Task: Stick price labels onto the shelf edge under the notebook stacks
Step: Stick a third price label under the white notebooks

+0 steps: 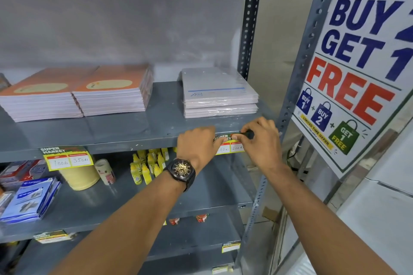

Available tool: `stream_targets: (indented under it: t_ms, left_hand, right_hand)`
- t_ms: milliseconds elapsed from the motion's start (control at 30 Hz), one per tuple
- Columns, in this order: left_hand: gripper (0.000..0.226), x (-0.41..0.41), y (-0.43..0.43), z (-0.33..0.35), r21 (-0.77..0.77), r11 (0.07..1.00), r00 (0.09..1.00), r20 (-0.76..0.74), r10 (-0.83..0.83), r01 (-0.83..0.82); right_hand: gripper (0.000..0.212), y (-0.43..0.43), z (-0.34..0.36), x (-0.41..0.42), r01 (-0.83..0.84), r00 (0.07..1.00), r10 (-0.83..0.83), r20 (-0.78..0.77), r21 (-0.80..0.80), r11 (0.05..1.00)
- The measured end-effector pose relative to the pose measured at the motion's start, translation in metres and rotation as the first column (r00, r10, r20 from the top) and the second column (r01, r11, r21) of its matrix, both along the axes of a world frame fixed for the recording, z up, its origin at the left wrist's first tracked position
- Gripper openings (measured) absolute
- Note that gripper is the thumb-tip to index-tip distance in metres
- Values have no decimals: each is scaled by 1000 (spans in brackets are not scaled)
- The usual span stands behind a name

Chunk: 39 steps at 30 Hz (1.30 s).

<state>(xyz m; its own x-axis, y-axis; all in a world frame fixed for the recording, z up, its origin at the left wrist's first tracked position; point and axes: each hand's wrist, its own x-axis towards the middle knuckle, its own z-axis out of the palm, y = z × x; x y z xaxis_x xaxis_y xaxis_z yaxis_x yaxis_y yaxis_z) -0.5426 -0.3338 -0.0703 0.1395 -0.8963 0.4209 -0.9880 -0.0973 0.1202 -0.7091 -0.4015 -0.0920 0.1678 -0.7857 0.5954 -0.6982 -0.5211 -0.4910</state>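
1. Reaching below the wrapped notebook stack (220,95), held the price label (232,147) against the shelf edge (134,144), directly under its goods.
2. Pressed its left part with the left grip (197,144), unclenched, probably seating the adhesive.
3. Pinched its right top in the right grip (262,142), keeping it level.

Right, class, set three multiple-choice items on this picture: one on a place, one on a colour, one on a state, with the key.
1. Where is the handled label? A. shelf edge under the wrapped stack. B. on the poster. C. top shelf.
2. What colour are the two left notebook stacks' covers? A. blue. B. orange. C. green.
3. The 700/350 label is: A. on the floor. B. in a hand. C. stuck on the shelf edge.
Key: 1 A, the left hand presses and the right hand pinches it there; 2 B, their covers show orange; 3 C, it hangs there untouched.
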Motion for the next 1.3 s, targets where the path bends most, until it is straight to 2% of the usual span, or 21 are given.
stream_targets:
  t_ms: [100,233,333,500,767,1067,1200,1300]
  left_hand:
    - [52,9,-3,9,6,999,999,-8,46,-46]
    - [65,18,-8,14,28,998,998,-11,56,-55]
    - [60,28,-11,18,93,996,998,-65,-2,8]
    - [51,38,-12,24,167,982,990,-125,-67,87]
    - [49,40,-9,26,174,979,984,-159,-80,108]
    - [48,39,-9,26,159,983,984,-168,-64,91]
    - [49,37,-2,28,165,983,979,-199,-51,84]
    - [51,34,9,29,163,983,963,-268,-42,88]
  right_hand:
    - [31,-1,0,-2,73,995,-75,-62,-34,997]
    - [33,3,-1,-3,82,982,-86,-169,-31,996]
    - [37,10,1,-2,98,973,-98,-210,-14,995]
    - [57,19,6,11,159,959,-147,-241,30,987]
    - [30,14,12,-1,91,982,-79,-170,68,994]
    - [26,15,5,4,138,956,-136,-258,-11,990]
    - [26,18,7,4,138,947,-135,-291,-10,990]
    - [23,22,11,4,123,951,-101,-291,58,991]
